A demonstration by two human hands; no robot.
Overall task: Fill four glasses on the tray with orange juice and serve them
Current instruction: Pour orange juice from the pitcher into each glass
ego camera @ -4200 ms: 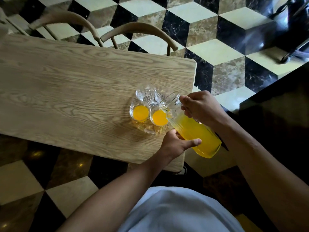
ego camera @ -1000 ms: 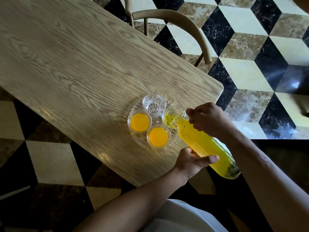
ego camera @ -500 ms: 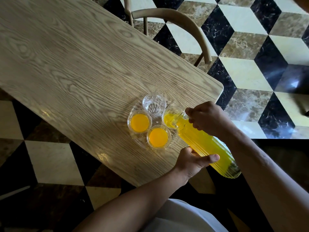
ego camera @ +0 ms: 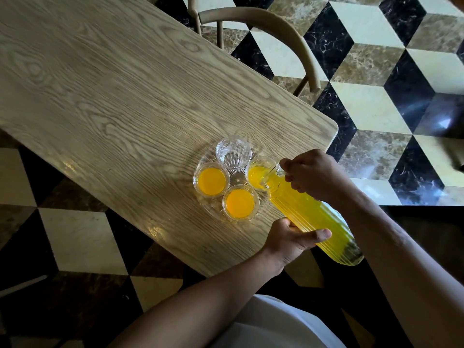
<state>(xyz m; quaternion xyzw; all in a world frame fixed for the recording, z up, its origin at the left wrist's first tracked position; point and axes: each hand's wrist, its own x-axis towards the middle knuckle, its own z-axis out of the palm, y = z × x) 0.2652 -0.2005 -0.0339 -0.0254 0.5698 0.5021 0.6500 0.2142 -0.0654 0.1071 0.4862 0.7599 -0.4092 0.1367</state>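
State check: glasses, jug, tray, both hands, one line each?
Left glass: full of juice.
Near glass: full of juice.
Right glass: being filled.
Far glass: empty.
Jug: tilted, pouring.
Tray: on the table.
Left hand: supports jug body.
Right hand: grips jug near its mouth.

A pale oak-grain bench (ego camera: 105, 96) with a rounded corner stands on a glossy marble floor (ego camera: 371, 114) patterned in cream, brown and black cubes, a curved wooden chair back (ego camera: 283, 33) just beyond its far edge, and window light glinting off the dark tiles.
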